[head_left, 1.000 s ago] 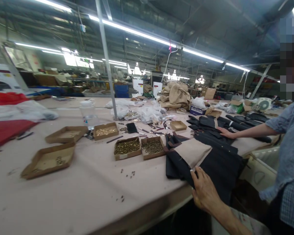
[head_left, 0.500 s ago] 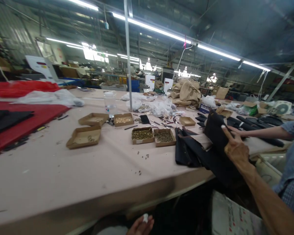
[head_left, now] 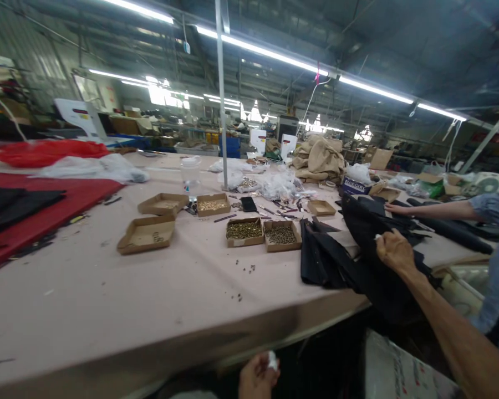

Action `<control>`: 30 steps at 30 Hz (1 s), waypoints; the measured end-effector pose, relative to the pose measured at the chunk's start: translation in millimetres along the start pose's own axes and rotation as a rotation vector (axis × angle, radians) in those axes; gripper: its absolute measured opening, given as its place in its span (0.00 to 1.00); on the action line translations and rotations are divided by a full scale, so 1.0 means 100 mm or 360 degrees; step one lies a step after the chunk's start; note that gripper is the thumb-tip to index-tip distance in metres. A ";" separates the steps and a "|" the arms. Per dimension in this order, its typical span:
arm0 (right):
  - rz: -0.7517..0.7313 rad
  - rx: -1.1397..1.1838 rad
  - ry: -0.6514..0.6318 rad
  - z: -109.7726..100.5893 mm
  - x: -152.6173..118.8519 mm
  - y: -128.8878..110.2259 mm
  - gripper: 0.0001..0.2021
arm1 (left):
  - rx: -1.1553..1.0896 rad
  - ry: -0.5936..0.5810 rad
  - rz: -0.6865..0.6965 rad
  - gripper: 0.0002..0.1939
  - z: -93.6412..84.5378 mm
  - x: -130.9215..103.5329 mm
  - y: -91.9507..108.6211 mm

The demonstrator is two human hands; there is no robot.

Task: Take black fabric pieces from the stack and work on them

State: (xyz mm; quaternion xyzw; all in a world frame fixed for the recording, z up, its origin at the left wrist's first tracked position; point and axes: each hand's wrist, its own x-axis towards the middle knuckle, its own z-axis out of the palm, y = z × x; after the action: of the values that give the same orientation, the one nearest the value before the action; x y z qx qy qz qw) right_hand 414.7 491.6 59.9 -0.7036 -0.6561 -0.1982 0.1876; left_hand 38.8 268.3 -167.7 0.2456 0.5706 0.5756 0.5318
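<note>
My right hand (head_left: 393, 252) grips the top piece of a stack of black fabric pieces (head_left: 336, 257) lying at the table's near right edge, and the piece is lifted and folded over. My left hand (head_left: 258, 377) is low at the bottom edge, below the table, with its fingers closed on a small white thing (head_left: 271, 361) that I cannot identify. Two open cardboard boxes of small metal studs (head_left: 244, 230) (head_left: 281, 235) stand just left of the fabric stack.
A co-worker's forearm (head_left: 432, 210) reaches in from the right onto more black fabric. Other shallow cardboard boxes (head_left: 146, 235), a clear plastic bottle (head_left: 190, 174), a metal pole (head_left: 222, 94), red cloth (head_left: 45, 152) and a beige cloth heap (head_left: 318, 155) are on the pink table (head_left: 108, 310).
My right hand went from flat on the stack to lifting a black piece and folding it over to the right. My left hand came into view at the bottom edge. The view swung left.
</note>
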 end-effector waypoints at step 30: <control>-0.0103 0.0901 -0.0257 0.77 0.00 0.61 0.22 | 0.0835 -0.0511 0.0601 0.08 3.97 1.35 1.58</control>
State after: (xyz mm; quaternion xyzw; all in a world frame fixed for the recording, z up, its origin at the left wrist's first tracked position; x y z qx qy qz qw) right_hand 478.1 527.7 -6.1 -0.6155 -0.7202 0.0435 0.3172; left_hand 297.5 580.2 24.0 0.5620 0.5526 0.4518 0.4179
